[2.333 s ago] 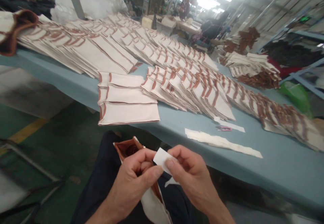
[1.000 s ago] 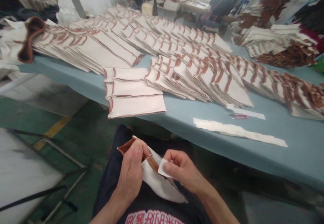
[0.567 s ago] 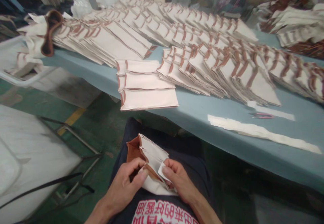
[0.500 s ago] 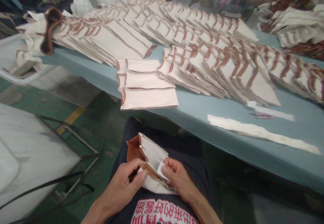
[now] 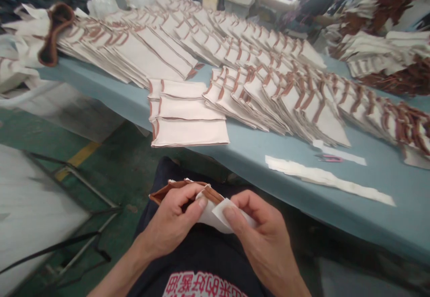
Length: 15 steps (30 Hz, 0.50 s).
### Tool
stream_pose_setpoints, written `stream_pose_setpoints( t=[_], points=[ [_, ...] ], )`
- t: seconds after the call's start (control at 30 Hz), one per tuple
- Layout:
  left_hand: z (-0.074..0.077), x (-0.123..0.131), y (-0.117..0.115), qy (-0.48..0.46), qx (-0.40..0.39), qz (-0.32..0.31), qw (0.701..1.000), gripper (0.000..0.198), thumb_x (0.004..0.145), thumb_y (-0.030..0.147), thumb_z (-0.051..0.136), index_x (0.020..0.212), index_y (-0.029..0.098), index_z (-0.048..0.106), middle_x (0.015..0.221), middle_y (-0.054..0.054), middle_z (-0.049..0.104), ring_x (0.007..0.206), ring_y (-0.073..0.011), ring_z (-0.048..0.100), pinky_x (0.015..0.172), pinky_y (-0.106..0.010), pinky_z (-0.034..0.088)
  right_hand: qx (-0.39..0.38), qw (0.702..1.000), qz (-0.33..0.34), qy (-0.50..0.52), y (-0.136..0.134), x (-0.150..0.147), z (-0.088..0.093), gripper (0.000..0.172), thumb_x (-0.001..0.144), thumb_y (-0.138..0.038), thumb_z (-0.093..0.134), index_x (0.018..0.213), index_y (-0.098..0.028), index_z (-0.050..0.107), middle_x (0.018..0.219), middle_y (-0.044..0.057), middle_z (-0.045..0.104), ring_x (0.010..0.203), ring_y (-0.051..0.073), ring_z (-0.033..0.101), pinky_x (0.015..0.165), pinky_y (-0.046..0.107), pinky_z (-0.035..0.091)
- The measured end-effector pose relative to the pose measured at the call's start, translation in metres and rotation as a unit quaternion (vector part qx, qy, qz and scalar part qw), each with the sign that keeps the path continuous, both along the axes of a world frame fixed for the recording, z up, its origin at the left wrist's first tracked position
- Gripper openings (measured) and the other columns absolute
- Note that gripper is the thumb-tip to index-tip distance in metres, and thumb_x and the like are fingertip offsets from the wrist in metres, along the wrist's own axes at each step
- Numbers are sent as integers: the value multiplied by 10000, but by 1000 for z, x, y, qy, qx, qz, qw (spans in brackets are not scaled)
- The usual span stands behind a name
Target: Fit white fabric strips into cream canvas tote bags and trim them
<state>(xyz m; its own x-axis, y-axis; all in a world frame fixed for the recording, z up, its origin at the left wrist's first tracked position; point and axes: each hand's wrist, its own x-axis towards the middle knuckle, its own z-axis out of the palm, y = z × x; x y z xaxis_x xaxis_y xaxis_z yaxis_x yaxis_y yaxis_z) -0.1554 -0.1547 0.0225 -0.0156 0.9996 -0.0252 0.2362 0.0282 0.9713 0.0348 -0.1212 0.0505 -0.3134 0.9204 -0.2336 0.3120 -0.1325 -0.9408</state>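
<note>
On my lap lies a cream fabric bag with brown trim (image 5: pixel 168 190). My left hand (image 5: pixel 171 223) is closed on its brown-edged opening, thumb and fingers pinching the rim. My right hand (image 5: pixel 258 230) pinches a small white paper label (image 5: pixel 224 209) between thumb and forefinger, holding it against the bag's opening beside my left fingers. Both hands sit close together over my dark trousers, below the table's near edge.
The blue table (image 5: pixel 255 158) carries long overlapping rows of finished cream bags (image 5: pixel 268 91) and a short stack of three (image 5: pixel 188 122) near its edge. A strip of white labels (image 5: pixel 329 180) and small pink snips (image 5: pixel 327 158) lie to the right. Metal frame legs (image 5: pixel 83 185) stand on the green floor at left.
The bag has turned so its brown rim faces up. My hands rose slightly and my right hand brought the label onto the opening. The view shifted a little to the right.
</note>
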Motion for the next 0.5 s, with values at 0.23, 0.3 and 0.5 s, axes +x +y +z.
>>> stream_pose_setpoints(
  t=[0.23,0.3,0.5],
  points=[
    [12,10,11,-53,35,13,998,268,963,280,538,919,163,775,824,-31,753,728,-177,651,655,-232,488,64,997,-25,-35,9,-10,13,369,905,-498,671,706,-187,646,591,-22,575,514,108,424,467,226,328],
    [11,13,13,-78,35,14,996,265,961,287,545,912,160,772,810,-30,745,703,-171,635,635,-231,477,70,996,-31,-42,9,-10,11,371,902,-499,671,701,-189,639,591,-25,568,514,108,423,462,224,327],
    [9,16,13,-121,33,21,992,307,985,311,536,933,166,802,771,-36,723,651,-168,591,582,-241,434,93,992,-49,-65,8,-11,6,361,899,-487,687,691,-200,619,585,-34,553,512,110,419,475,229,348]
  ],
)
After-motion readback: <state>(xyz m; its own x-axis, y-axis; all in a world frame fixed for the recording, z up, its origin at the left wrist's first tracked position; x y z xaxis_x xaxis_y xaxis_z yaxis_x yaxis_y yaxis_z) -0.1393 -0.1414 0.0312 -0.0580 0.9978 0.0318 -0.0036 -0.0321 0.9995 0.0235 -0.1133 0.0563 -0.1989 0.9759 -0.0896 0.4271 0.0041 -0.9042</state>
